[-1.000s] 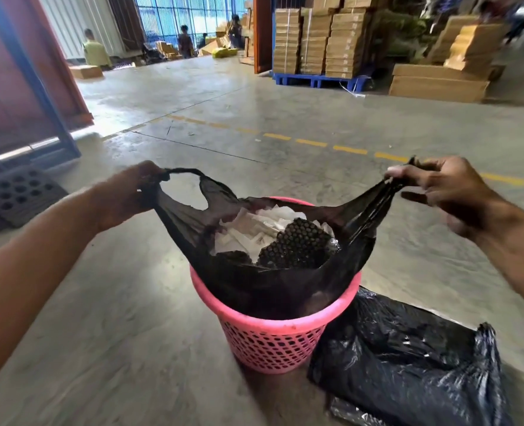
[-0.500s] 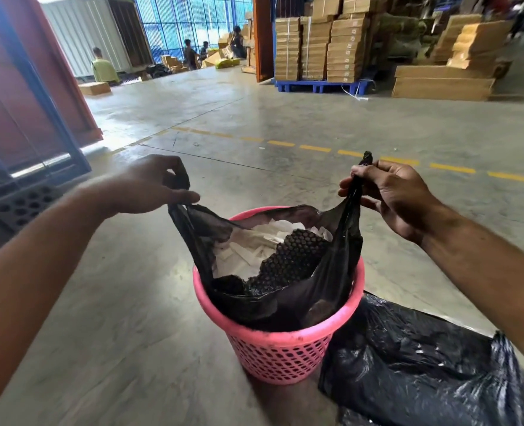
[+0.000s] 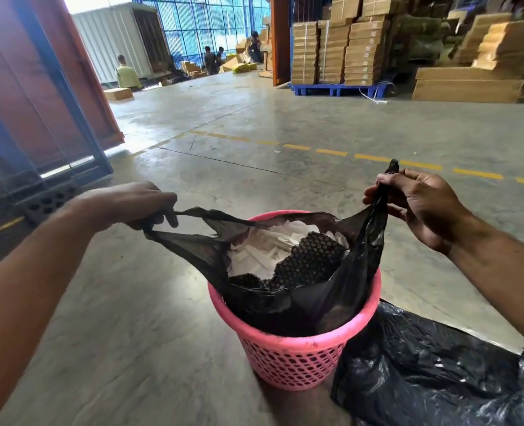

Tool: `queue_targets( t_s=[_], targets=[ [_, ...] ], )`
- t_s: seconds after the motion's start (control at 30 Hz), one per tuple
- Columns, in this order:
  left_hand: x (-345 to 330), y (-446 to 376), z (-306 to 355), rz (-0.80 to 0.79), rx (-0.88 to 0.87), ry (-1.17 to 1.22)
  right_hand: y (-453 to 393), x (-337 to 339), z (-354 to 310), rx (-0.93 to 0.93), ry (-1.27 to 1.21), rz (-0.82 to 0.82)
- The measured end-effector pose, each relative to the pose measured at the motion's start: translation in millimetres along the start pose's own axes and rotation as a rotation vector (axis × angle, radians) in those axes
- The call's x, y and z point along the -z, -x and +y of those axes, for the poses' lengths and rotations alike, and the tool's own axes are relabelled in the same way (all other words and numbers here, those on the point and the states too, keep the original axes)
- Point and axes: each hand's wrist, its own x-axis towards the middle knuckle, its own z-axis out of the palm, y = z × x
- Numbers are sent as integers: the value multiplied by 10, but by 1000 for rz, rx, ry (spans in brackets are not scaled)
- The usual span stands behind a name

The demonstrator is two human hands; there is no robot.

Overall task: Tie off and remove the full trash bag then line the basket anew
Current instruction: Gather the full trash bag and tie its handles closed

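A pink perforated basket (image 3: 297,361) stands on the concrete floor in front of me. Inside it sits a full black trash bag (image 3: 309,305) holding white paper scraps and dark bubble-textured sheets. My left hand (image 3: 134,204) is shut on the bag's left handle, stretched out to the left. My right hand (image 3: 417,204) pinches the right handle and holds it up above the rim. A second, loose black bag (image 3: 432,373) lies crumpled on the floor just right of the basket.
A red and blue container frame (image 3: 39,96) rises at the left, with a dark perforated mat (image 3: 51,201) at its foot. Stacked cartons on a blue pallet (image 3: 337,89) stand far ahead. People sit in the distance. A dashed yellow line crosses the floor.
Both hands came inward from a wide stretch, then spread slightly again. The left hand now pulls its handle taut to the left; the right holds its handle higher.
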Motion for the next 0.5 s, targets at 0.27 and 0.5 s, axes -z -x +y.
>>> queue_targets(
  t_s=[0.27,0.5],
  targets=[
    [-326,69,679,-86,-544,859,58,-143,-90,154,229,-105],
    [-1163,10,1285,-300,-737,721,153,-452,-140,416,828,-231]
  ],
)
